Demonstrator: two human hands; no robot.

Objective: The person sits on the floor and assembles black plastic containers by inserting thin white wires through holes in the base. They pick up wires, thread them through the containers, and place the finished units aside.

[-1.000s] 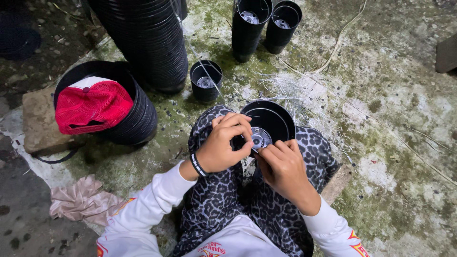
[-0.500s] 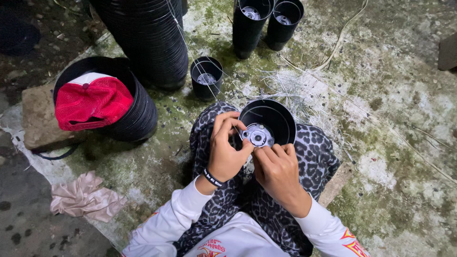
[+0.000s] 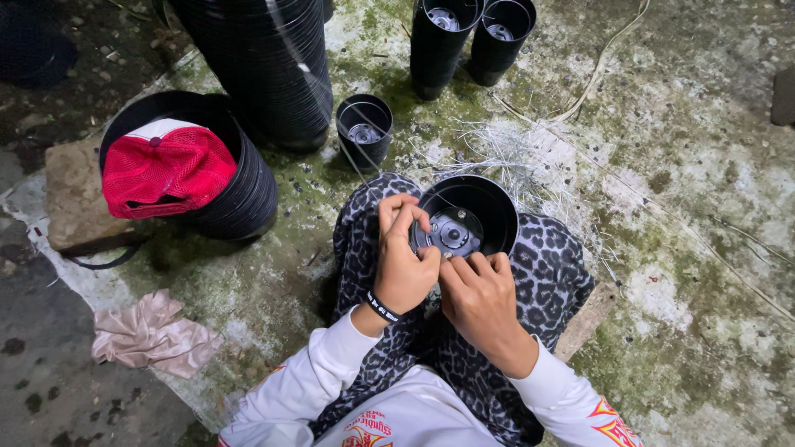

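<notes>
Right now the left hand (image 3: 403, 258) curls its fingers over the near rim of the black pot (image 3: 469, 217) resting on the lap, while the right hand (image 3: 478, 294), fingers pressed together, pinches that rim just beside it.

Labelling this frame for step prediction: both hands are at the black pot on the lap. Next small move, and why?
Probably pull the thin string taut. The left hand and right hand both pinch at the near rim of the black pot, by its holed base, and pale string strands lie loose on the ground.
</notes>
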